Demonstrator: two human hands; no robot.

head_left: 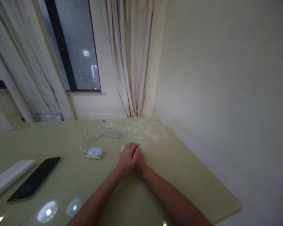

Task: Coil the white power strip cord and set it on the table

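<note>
Both of my hands rest together on the pale green table, near its far right part. My left hand lies over my right hand, fingers curled and pressed together. A small white object, the plug end of a white cable, peeks out from under the fingertips; whether the fingers grip it is hidden. The cable loops back to a small white square device just left of the hands.
A dark phone or tablet lies face up at the left, beside a white ribbed object. Behind the table are cream curtains, a dark window and a plain wall on the right.
</note>
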